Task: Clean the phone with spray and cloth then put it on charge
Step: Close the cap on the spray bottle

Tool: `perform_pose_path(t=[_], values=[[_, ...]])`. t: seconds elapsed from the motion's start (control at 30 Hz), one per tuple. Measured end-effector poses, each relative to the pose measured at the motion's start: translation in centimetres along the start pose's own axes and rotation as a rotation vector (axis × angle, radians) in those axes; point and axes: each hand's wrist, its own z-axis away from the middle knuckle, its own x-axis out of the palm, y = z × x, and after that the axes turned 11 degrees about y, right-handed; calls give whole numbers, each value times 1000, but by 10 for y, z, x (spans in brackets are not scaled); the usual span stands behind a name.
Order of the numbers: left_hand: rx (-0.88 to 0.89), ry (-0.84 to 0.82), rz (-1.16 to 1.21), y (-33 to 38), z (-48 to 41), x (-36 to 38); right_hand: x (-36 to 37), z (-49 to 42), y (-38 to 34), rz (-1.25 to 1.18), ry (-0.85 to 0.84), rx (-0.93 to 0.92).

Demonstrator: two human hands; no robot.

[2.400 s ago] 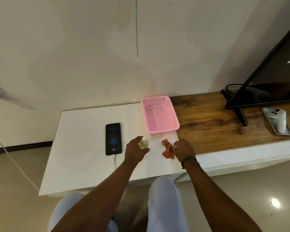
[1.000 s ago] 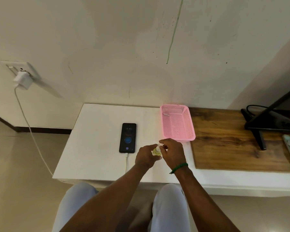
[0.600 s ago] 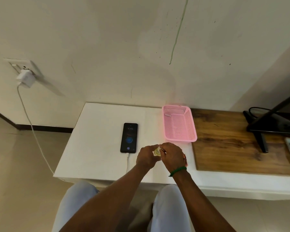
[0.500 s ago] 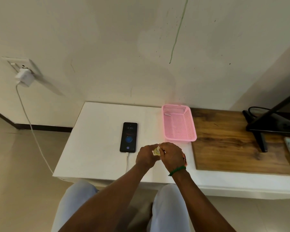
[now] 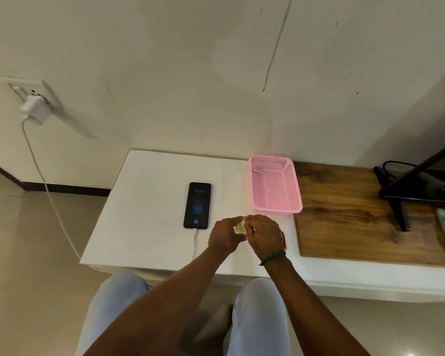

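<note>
A pink basket (image 5: 276, 186) is seen on the white table (image 5: 149, 227), just beyond the hands, with a wooden surface (image 5: 349, 222) to its right. The phone (image 5: 197, 205) lies face up to the left of the hands, a white cable (image 5: 195, 244) plugged into its near end. The spray bottle (image 5: 240, 226) is gripped in the closed left hand (image 5: 225, 235); its top is covered by the curled fingers of the right hand (image 5: 263, 233). An orange cloth (image 5: 283, 237) is barely seen behind the right hand.
</note>
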Motion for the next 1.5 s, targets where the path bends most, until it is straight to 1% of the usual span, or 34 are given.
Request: perform_pose_path(t=[0.23, 0.3, 0.4, 0.53, 0.63, 0.77, 0.83, 0.9, 0.93, 1.03, 1.23, 1.33, 1.5], values=[[18, 6, -24, 1, 2, -1, -1, 3, -4, 21, 106, -121], [24, 6, -38, 2, 2, -2, -3, 4, -7, -25, 121, -60], [44, 10, -55, 3, 2, -3, -2, 7, -5, -95, 75, 69], [68, 43, -78, 4, 2, -3, -5, 12, -6, -129, 91, 110], [115, 96, -84, 10, -1, -7, -8, 14, -7, -215, 169, 126], [148, 164, -9, 34, -16, -23, -16, 9, 2, -375, 361, 207], [168, 196, 18, 51, -27, -31, -23, 5, 5, -393, 440, 263], [195, 222, 29, 68, -42, -37, -25, 2, 13, -369, 485, 304], [206, 227, 37, 77, -51, -39, -25, 0, 18, -352, 482, 322], [214, 245, 53, 96, -80, -40, -15, 1, 34, -298, 391, 382], [198, 220, -20, 103, -133, -17, 17, 11, 65, -143, 218, 393], [164, 199, -70, 96, -149, -1, 32, 17, 78, -90, 205, 364], [144, 222, -288, 85, -162, 22, 39, 18, 89, -50, 223, 356]])
